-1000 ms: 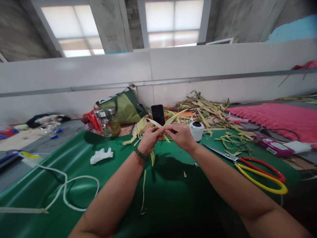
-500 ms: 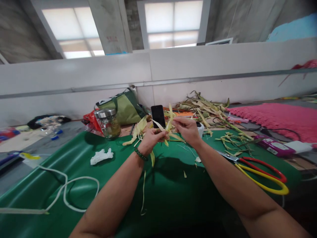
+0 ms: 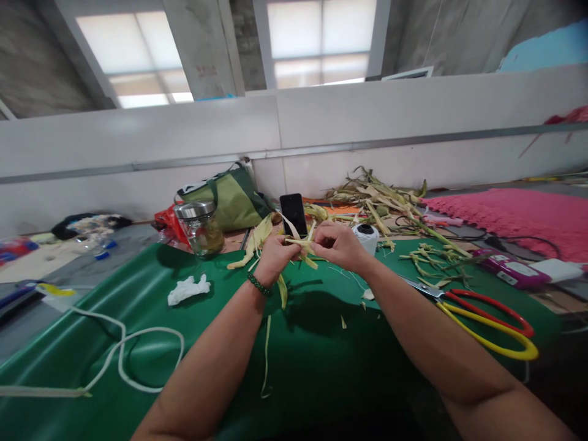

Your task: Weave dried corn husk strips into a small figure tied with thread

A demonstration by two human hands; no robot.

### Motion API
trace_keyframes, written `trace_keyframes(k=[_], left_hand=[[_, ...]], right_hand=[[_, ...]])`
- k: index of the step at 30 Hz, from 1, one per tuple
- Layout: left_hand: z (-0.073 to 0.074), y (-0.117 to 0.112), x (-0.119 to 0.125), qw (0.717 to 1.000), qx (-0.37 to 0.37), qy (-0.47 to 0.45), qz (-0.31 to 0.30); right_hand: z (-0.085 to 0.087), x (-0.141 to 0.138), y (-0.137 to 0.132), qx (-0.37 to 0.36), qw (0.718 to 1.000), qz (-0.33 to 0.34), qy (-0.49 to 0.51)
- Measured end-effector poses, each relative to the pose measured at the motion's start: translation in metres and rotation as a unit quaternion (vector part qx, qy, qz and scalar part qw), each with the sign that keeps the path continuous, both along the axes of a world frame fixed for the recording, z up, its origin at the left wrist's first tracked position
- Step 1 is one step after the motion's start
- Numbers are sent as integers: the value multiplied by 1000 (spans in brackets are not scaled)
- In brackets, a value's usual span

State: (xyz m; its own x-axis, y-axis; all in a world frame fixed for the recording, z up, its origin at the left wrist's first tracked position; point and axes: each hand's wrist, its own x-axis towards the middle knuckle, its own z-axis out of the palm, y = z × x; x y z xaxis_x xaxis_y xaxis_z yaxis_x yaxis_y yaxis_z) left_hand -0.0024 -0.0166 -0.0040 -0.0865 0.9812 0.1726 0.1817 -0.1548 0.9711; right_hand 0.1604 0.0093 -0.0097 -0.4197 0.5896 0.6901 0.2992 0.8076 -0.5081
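Note:
Pale yellow corn husk strips [image 3: 309, 262] are pinched between my two hands above the green mat [image 3: 321, 367]. My left hand [image 3: 274, 257], with a green bead bracelet at the wrist, is closed on the husk strips. Close by on the right, my right hand [image 3: 339, 246] pinches a strip of the same husk; its fingertips partly hide it. Behind the hands a dark phone [image 3: 293, 213] stands upright. More husk leaves [image 3: 260, 239] lie just left of it.
Scissors [image 3: 487, 318] with red and yellow handles lie at right, beside husk scraps [image 3: 432, 260]. A lidded glass jar [image 3: 201, 229] and green bag [image 3: 236, 199] stand at back left. Dried husks [image 3: 376, 196] are heaped behind. White crumpled tissue [image 3: 188, 290] and white cord [image 3: 122, 343] lie left.
My right hand has come down slightly and nearer to my left. The strip that stood upright between them now lies across, nearly level.

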Motion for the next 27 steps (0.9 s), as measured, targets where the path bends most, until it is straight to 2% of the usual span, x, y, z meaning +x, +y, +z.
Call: trace_keyframes(k=[3,6,11,15,17,22,24,27], left_hand=[[1,-2,1,1000,3,12,11],[0,-3,0,999,18,40,25],[-2,-3,1,995,39,79,52],[-1,-4,2,990,63,105,76],[-1,-5,3,991,65,92,67],[-2,-8,10,999,45,-11,27],[-2,-9,12,998,57,-10,19],[-2,-9,11,995,84,37,35]], right_hand=[[-1,0,-1,32,999,-9,-13],[-2,-2,-1,32,999,-17,-16],[-4,-7,-3,-33,999,-28,-8],[-3,-10,-6,-89,996,-1,19],[-2,-10,-7,-110,993,10,42],[-2,-11,-6,-132,989,1,73],[-3,-11,-5,-124,990,-3,69],[-4,-11,-5,-96,994,-7,59]])
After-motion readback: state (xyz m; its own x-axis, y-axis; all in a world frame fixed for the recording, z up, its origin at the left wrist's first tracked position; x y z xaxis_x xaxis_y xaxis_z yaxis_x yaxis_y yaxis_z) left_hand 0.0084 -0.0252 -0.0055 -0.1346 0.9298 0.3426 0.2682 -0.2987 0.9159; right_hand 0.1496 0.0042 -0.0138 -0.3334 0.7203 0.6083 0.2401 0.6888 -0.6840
